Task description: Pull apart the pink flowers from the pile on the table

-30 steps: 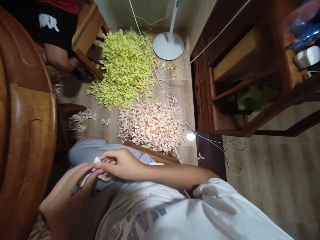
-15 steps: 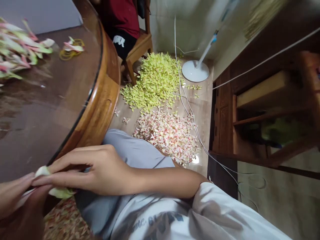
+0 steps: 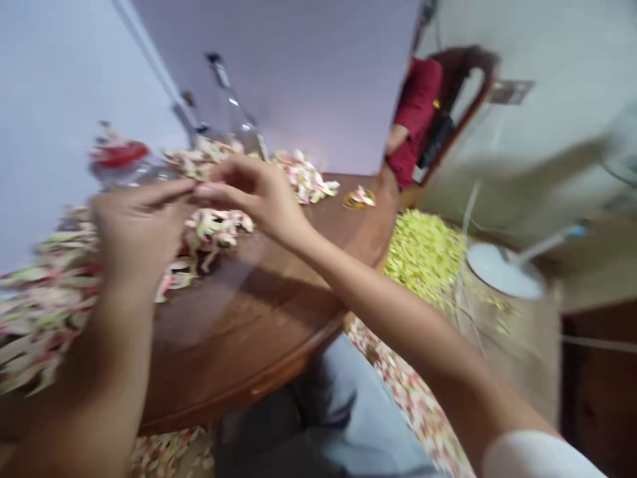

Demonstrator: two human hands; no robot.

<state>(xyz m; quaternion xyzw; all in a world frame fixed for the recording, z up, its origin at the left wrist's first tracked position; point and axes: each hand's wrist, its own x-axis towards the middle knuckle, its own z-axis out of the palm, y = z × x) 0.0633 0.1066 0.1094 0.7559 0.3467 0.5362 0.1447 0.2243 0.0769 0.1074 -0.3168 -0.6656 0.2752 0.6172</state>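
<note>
My left hand (image 3: pixel 137 219) and my right hand (image 3: pixel 269 196) meet above the round wooden table (image 3: pixel 279 292), their thumbs and fingertips pinched together. Blur hides whatever is between the fingers. Pink, white and green flower buds (image 3: pixel 219 229) lie in a heap below and behind the hands. More of these long buds (image 3: pixel 44 312) spread left of my left forearm. Beyond my left hand stands a clear jar with a red lid (image 3: pixel 122 154). A clear glass bottle (image 3: pixel 239 123) rises behind the heap. Right of my right hand, yellow rubber bands (image 3: pixel 351 200) lie with a small bud on them.
Another person in a dark red top (image 3: pixel 418 119) sits across the table. Yellow-green petals (image 3: pixel 423 255) are piled on the floor, with pink-white ones (image 3: pixel 408 392) nearer my leg. A white stand base (image 3: pixel 502 269) and loose cables are at the right, near a dark cabinet (image 3: pixel 597 385).
My view has swung left and up, bringing the tabletop and heaped buds into sight. Both hands now meet above the table; the white-green piece seen at their fingers earlier is no longer visible.
</note>
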